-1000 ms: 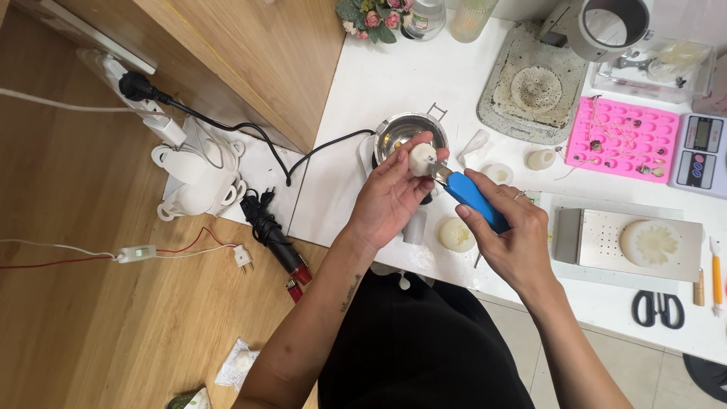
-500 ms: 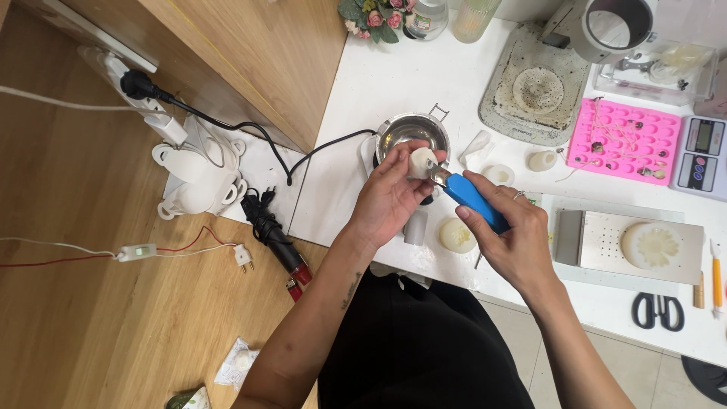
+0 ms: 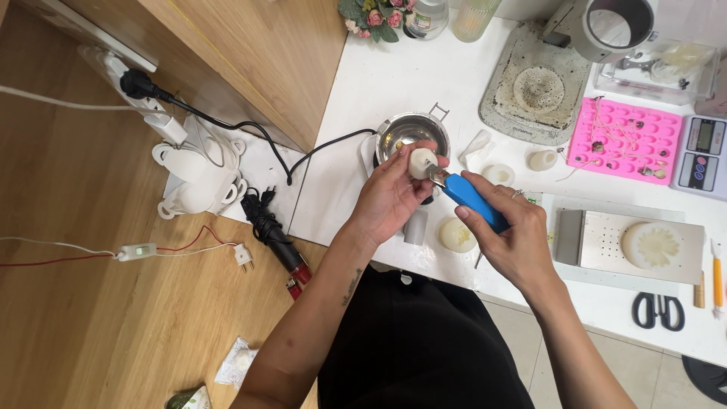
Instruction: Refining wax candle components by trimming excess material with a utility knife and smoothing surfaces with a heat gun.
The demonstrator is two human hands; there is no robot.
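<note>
White worktop (image 3: pixel 394 83), wood floor to the side. Left hand (image 3: pixel 386 201) pinches a small white wax piece (image 3: pixel 421 162) over the steel melting pot (image 3: pixel 411 132), fingers curled tight round it. Right hand (image 3: pixel 515 235) grips a blue-handled knife (image 3: pixel 469 198), tip at the wax. Risk imo: blade slips twd left fingertips, or the piece drops into the pot w/ a splash.

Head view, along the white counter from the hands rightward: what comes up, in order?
Left hand holding a white wax piece → right hand with blue-handled tool → perforated metal tray → black scissors → orange knife.
</note>
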